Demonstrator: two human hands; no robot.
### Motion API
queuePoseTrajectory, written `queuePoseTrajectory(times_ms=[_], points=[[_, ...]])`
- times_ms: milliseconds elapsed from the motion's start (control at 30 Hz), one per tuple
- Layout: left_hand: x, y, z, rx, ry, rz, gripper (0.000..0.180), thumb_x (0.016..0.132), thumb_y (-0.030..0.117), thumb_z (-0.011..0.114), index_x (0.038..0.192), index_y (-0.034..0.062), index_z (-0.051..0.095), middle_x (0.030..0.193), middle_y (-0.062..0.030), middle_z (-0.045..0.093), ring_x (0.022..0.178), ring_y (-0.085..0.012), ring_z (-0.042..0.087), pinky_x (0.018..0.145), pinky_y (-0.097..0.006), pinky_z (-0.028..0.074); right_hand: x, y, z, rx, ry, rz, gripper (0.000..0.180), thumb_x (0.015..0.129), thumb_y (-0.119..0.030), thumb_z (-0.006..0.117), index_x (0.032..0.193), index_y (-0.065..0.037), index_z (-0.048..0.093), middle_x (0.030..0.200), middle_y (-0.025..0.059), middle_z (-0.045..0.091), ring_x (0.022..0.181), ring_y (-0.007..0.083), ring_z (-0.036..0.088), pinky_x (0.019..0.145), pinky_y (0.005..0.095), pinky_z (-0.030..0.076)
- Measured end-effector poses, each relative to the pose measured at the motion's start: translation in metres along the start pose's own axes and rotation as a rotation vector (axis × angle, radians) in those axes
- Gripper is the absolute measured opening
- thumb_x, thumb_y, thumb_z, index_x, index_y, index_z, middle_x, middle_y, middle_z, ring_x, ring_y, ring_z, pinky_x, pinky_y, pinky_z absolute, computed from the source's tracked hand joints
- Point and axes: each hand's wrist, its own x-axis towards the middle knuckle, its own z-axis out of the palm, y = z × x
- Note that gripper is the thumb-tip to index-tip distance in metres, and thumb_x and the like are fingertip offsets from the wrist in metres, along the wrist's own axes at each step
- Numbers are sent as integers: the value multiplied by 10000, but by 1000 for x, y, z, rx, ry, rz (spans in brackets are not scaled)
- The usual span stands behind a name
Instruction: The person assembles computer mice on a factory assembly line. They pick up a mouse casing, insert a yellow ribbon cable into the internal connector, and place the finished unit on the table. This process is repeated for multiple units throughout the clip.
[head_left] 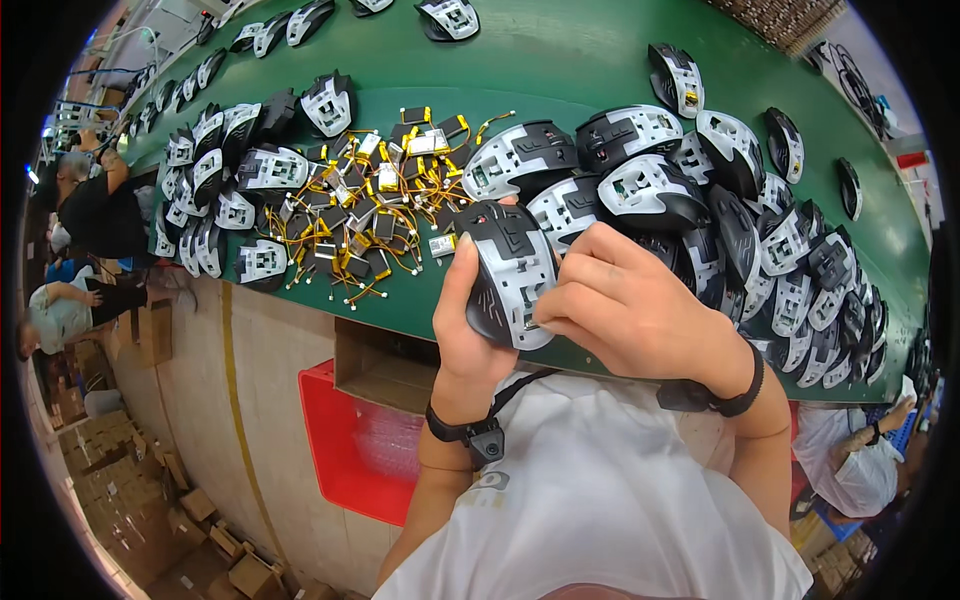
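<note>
- A black and grey mouse shell [510,272] is held up over the near edge of the green belt [560,60], its open underside turned toward the camera.
- The shell is gripped from the left by the left hand [462,330], whose thumb is laid along the shell's left edge and whose fingers are wrapped behind it.
- The right hand [625,300] is closed over the shell's right side, its fingers curled tight and pressed against the grey inner frame; the fingertips are hidden from view.
- A dark strap is worn on each wrist.
- A heap of small black and silver parts with yellow wires [375,195] is spread on the belt, left of the held shell and near it.
- More mouse shells are piled to the right [760,230], just beyond the right hand, and another cluster is laid to the left of the wired parts [215,190].
- A red bin [335,440] is set below the belt's edge, with clear bagged material seen inside; what it is cannot be told.
- An open brown cardboard box [385,365] is placed just above the bin, its inside shadowed.
- Cardboard boxes are scattered on the floor [140,500] at lower left.
</note>
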Motion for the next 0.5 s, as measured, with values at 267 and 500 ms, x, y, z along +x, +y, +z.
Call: queuePoseTrajectory(times_ms=[267, 500], points=[[-2, 0, 3, 18, -81, 46, 599, 1020, 426, 334, 1406, -28, 394, 1129, -196, 629, 1014, -273, 632, 892, -376, 504, -6, -13, -2, 14, 86, 148, 187, 716, -38, 723, 880, -38, 635, 814, 83, 543, 763, 273, 503, 692, 344, 452], [-2, -1, 14, -20, -58, 95, 612, 1017, 443, 341, 1410, -24, 383, 1114, -189, 627, 999, -267, 631, 884, -379, 508, -4, -12, -5, 21, 73, 160, 195, 707, -30, 735, 875, -34, 635, 837, 92, 566, 755, 284, 510, 680, 342, 452]])
